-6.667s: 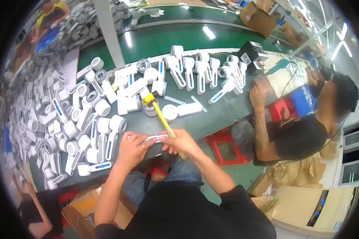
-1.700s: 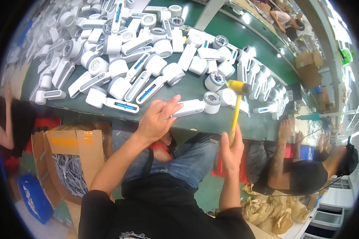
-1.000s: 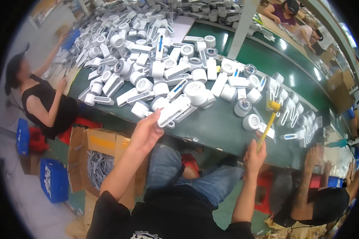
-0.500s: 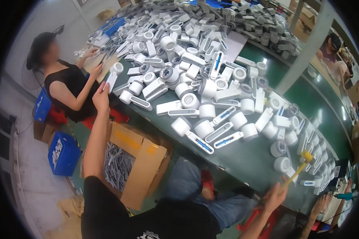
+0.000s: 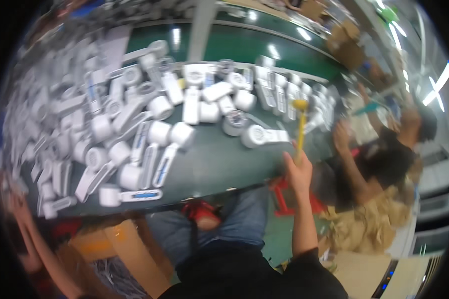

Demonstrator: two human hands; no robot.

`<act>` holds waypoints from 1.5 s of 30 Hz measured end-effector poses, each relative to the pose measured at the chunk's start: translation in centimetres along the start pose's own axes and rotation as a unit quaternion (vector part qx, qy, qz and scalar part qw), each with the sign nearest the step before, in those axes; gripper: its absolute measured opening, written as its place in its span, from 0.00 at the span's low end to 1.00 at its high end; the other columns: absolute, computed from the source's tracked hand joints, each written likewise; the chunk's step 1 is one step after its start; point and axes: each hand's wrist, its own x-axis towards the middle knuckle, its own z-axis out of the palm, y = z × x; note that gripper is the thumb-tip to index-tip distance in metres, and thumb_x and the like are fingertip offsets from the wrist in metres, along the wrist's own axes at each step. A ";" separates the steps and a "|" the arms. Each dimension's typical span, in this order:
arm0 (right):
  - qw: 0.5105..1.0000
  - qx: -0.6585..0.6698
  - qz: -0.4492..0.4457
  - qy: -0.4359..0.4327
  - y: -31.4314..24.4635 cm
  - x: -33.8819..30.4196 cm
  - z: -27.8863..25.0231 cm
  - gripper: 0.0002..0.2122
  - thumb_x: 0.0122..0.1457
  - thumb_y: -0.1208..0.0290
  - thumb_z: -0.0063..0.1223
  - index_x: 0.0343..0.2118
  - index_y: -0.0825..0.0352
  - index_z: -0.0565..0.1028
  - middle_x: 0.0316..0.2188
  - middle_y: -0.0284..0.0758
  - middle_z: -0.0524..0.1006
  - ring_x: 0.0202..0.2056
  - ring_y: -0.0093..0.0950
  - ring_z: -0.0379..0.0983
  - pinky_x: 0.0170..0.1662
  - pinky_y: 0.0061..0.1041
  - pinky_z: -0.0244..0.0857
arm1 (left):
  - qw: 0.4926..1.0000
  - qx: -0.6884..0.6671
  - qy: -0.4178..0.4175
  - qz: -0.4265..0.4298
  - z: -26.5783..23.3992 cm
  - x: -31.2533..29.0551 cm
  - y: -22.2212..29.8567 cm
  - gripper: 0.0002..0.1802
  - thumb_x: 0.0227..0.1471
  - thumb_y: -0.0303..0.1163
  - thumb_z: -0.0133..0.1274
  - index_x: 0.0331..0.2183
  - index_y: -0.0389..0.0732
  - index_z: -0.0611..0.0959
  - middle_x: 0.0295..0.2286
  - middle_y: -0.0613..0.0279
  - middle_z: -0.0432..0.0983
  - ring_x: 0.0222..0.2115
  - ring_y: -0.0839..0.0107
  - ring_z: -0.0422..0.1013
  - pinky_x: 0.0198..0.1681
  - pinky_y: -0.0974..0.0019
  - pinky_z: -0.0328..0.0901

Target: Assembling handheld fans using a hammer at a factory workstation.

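Right hand (image 5: 298,172) grips the yellow mallet (image 5: 300,124) upright at the surface's (image 5: 219,164) near edge. Left hand's out of frame. Loads of white handheld units (image 5: 262,135) still piled up.

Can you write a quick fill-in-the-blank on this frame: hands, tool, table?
1. The right hand grips a hammer with a ____ head.
2. The white handheld parts lie on a ____ table.
3. Under the table's near edge stands a ____ box.
4. The person's ____ hand cannot be made out.

Missing words: yellow; green; cardboard; left
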 end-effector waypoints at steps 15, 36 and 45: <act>0.955 -0.198 -0.069 -0.211 -1.1 6.3 -4.8 0.23 0.56 0.61 0.68 0.54 0.65 0.80 0.38 0.50 0.84 0.42 0.44 0.83 0.48 0.37 0.73 | 0.745 -0.642 -0.173 -0.050 -47.2 5.1 53.9 0.23 0.62 0.22 0.58 0.58 0.36 0.81 0.57 0.51 0.78 0.58 0.59 0.73 0.63 0.60 0.65; 0.959 -0.269 -0.087 0.005 6.0 7.3 -5.0 0.16 0.60 0.59 0.64 0.43 0.68 0.81 0.31 0.52 0.82 0.34 0.55 0.79 0.38 0.45 0.73 | 0.711 -0.603 -0.192 0.306 -49.1 16.6 67.6 0.20 0.48 0.35 0.69 0.43 0.39 0.84 0.44 0.54 0.80 0.53 0.54 0.71 0.60 0.52 0.59; 0.970 0.155 0.129 -0.134 0.2 0.9 -4.2 0.10 0.63 0.66 0.65 0.38 0.66 0.78 0.19 0.32 0.77 0.16 0.23 0.72 0.20 0.24 0.64 | 0.447 -0.846 -0.291 -0.002 -57.0 10.1 71.6 0.37 0.56 0.30 0.67 0.64 0.35 0.72 0.55 0.45 0.78 0.52 0.61 0.78 0.54 0.60 0.73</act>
